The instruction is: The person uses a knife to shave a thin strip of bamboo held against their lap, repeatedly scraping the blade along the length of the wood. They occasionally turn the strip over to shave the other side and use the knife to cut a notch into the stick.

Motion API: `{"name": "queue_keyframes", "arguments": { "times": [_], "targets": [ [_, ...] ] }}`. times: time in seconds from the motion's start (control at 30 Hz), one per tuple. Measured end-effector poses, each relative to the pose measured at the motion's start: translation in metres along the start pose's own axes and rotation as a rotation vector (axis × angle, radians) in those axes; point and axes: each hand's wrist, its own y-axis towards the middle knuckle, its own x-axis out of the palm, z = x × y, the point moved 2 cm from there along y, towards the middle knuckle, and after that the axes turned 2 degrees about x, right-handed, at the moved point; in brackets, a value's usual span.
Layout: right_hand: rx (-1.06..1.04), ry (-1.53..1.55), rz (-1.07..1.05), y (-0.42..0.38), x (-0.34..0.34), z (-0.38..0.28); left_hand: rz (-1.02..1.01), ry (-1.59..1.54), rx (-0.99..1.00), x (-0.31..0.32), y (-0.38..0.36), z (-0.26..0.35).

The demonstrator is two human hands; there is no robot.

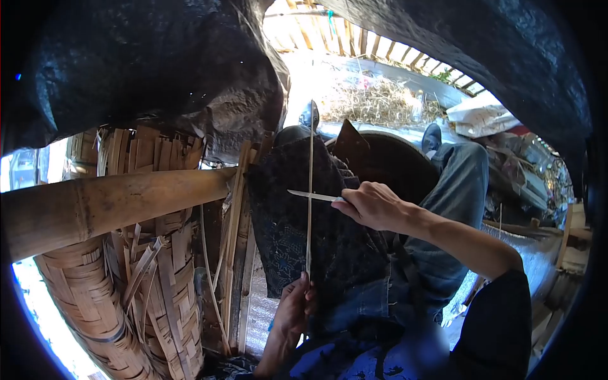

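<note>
My right hand (373, 206) is closed round the handle of a knife (313, 196), whose blade points left. The blade crosses a long thin bamboo strip (310, 234) above my lap. Near the strip's lower end, my left hand (296, 304) pinches it between thumb and fingers. The strip stands roughly upright in the view, its far end close to a dark shoe. Beneath it, a dark patterned cloth (278, 215) covers my left thigh.
A thick bamboo pole (120, 206) juts in from the left above woven bamboo baskets (88, 297). Dark sheeting (145, 69) hangs overhead. Straw (380, 101) lies beyond my feet, and bundled material (519, 177) sits at the right.
</note>
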Motion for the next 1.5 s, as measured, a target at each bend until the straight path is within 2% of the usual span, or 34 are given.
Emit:
{"name": "queue_keyframes", "arguments": {
  "times": [0.13,0.2,0.23,0.27,0.33,0.4,0.43,0.47,0.53,0.57,0.63,0.67,0.73,0.8,0.87,0.93,0.97,1.03,1.07,1.13,1.27,1.33,1.37,1.4,1.47,1.5],
  "targets": [
    [-0.018,-0.072,-0.025,0.007,0.004,0.0,0.154,0.09,0.07,-0.001,0.002,-0.003],
    [0.147,-0.304,-0.069,0.017,-0.005,-0.001,0.148,0.104,0.068,0.001,0.0,-0.008],
    [0.021,-0.402,0.01,0.021,-0.01,0.009,0.146,0.128,0.063,0.001,-0.002,-0.009],
    [0.1,-0.264,-0.021,0.033,-0.01,0.026,0.143,0.125,0.065,0.002,-0.001,-0.009],
    [0.166,-0.229,-0.11,0.048,-0.02,0.034,0.131,0.114,0.057,0.003,-0.003,-0.009],
    [0.098,-0.35,-0.077,0.077,-0.003,0.076,0.134,0.118,0.046,0.004,-0.005,-0.008],
    [0.145,-0.408,-0.031,0.088,-0.007,0.087,0.137,0.121,0.042,0.005,-0.005,-0.007],
    [0.304,-0.273,-0.041,0.105,-0.017,0.1,0.126,0.116,0.049,0.006,-0.004,-0.004],
    [0.285,-0.028,0.279,0.119,-0.039,0.095,0.061,0.077,0.03,0.004,-0.005,0.004],
    [0.28,0.067,0.374,0.119,-0.041,0.091,0.069,0.068,0.045,0.0,-0.005,0.007],
    [0.254,0.152,0.316,0.106,-0.04,0.061,-0.068,0.026,0.047,-0.005,-0.004,0.007],
    [0.254,0.229,0.262,0.094,-0.035,0.048,-0.06,0.006,0.055,-0.003,-0.005,0.006],
    [0.155,0.221,0.159,0.069,-0.021,0.03,0.04,0.267,0.082,0.006,-0.002,0.013],
    [-0.058,0.238,0.31,0.041,-0.018,0.005,0.029,0.338,0.11,0.014,-0.002,0.019],
    [-0.08,0.276,0.286,0.018,-0.006,-0.005,0.015,0.424,0.131,0.015,-0.001,0.02],
    [-0.107,0.307,0.266,-0.001,-0.001,-0.015,-0.068,0.36,0.109,0.01,0.009,0.019],
    [-0.119,0.29,0.165,-0.009,0.001,-0.021,-0.067,0.359,0.112,0.002,0.014,0.022],
    [-0.124,0.191,-0.003,-0.016,0.009,-0.027,-0.336,-0.044,-0.046,-0.014,0.022,0.025],
    [-0.128,0.193,-0.01,-0.015,0.011,-0.028,-0.331,-0.051,-0.043,-0.019,0.026,0.026],
    [-0.103,0.017,-0.045,-0.013,0.016,-0.029,-0.539,-0.278,-0.2,-0.021,0.03,0.026],
    [-0.084,-0.08,-0.079,-0.003,0.015,-0.035,-0.504,-0.387,-0.215,-0.018,0.027,0.021],
    [0.023,-0.232,-0.002,0.007,0.013,-0.029,-0.532,-0.403,-0.217,-0.014,0.024,0.016],
    [0.089,-0.229,-0.048,0.016,0.011,-0.021,-0.554,-0.405,-0.214,-0.013,0.022,0.015],
    [0.087,-0.239,-0.061,0.022,0.01,-0.015,-0.559,-0.421,-0.215,-0.012,0.023,0.014],
    [-0.053,-0.162,0.013,0.029,0.01,-0.008,-0.545,-0.463,-0.22,-0.014,0.022,0.014],
    [0.005,-0.25,-0.121,0.033,0.007,-0.008,-0.552,-0.477,-0.223,-0.014,0.021,0.013]
  ]
}}
